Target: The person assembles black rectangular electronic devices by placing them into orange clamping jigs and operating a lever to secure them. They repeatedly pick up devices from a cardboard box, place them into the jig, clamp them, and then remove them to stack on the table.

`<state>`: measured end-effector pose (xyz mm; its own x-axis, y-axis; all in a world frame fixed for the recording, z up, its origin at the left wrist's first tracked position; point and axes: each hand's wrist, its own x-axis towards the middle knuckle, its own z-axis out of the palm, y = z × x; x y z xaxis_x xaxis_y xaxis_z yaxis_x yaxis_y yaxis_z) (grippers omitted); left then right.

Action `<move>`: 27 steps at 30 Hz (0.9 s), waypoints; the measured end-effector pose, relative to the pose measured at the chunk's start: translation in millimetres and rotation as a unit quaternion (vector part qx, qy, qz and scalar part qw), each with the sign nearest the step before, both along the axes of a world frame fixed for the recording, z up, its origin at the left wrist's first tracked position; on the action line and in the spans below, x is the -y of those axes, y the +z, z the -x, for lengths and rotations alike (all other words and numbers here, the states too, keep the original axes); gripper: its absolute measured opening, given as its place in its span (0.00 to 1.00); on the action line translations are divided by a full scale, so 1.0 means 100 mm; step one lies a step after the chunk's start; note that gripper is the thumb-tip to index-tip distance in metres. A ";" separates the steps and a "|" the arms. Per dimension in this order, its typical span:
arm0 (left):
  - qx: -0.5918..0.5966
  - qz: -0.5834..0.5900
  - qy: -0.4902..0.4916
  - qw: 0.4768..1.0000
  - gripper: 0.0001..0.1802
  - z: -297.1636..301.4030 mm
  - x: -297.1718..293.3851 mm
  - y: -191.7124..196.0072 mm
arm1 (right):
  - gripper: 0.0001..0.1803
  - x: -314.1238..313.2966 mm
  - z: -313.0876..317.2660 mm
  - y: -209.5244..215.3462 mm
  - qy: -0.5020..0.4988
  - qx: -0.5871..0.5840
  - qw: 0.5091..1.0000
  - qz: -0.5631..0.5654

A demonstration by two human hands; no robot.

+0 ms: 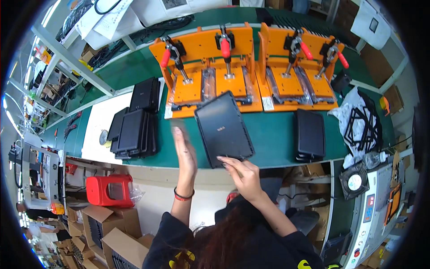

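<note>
A thin black rectangular plastic panel (pixel 221 130) with a raised rim is held tilted above the front of the green bench. My right hand (pixel 245 175) pinches its lower edge between thumb and fingers. Beside the panel's left edge, apart from it, my left hand (pixel 184 152) is upright with fingers stretched out, the tips smeared by motion. Behind the panel stand two orange clamping fixtures (pixel 245 42) (pixel 309 42) with red-handled toggle clamps. Dark strips and clear film lie in their beds.
Stacks of black panels stand at left (pixel 134 132) and right (pixel 310 134). A plastic bag of black frames (pixel 362 125), a fan (pixel 354 181) and a control box (pixel 368 210) are farther right. A red stool (pixel 107 190) and cardboard boxes (pixel 121 224) occupy the floor at left.
</note>
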<state>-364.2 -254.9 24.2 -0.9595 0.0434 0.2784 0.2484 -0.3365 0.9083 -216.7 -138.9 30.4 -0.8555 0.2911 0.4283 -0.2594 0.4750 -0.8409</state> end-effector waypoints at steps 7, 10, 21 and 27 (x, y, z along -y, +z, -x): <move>-0.512 0.131 0.258 0.809 0.40 2.17 -0.44 0.59 | 0.14 0.08 0.21 -0.30 0.001 0.108 0.968 0.228; -0.562 0.141 0.311 0.753 0.32 2.36 -0.74 1.16 | 0.14 0.07 0.14 -0.45 -0.020 0.115 0.979 0.165; -0.431 0.374 0.016 0.821 0.38 2.99 -0.38 1.82 | 0.11 0.58 1.32 -0.70 0.067 0.045 0.970 0.228; -0.205 0.431 0.092 0.874 0.28 1.91 0.46 1.06 | 0.15 0.61 2.41 -0.94 0.026 0.021 0.924 0.381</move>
<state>-554.8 -301.4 130.4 -0.7993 0.2616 0.5410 0.5905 0.5092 0.6262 -457.6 -200.0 -63.2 -0.8878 0.4527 0.0829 -0.2255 -0.2709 -0.9358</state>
